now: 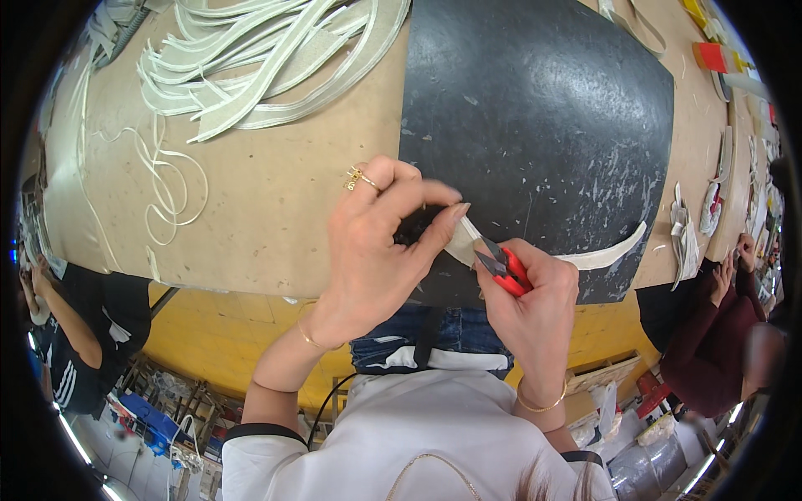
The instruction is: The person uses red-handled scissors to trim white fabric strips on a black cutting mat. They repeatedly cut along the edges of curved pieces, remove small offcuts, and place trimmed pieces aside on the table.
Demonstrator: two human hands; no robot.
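Tabletop [276,209]: tan board surface, fills upper frame, edge runs just above your lap.

Black mat [535,125]: large dark sheet w/ pale scuffs, lies on tabletop right of centre, near edge reaches tabletop edge. Your hands work over its near-left corner.

Pile of cream strips [267,58]: top left on tabletop, long flat curved pieces overlapping, well apart from hands. Thin cream cord [171,179] loops loose just below pile.

Your left hand [376,242]: fingers closed, thumb + forefinger pinched on end of cream strip [606,253] at mat's near edge. Gold ring [359,178] on one finger, thin bangle at wrist.

Your right hand [535,305]: closed round red-handled snips [504,265], bracelet at wrist. Snip blades point up-left, tips touching strip just beside left thumb. Can't tell if blades are biting the material.

Hands close together, nearly touching at strip.

Cream strip: narrow, curved, lies flat on mat; runs from pinch point rightward along mat's near edge, far end curls up near mat's right corner.

Other persons at far left and far right rim, well apart from you. Misc. small items along right tabletop edge, too small to ID.
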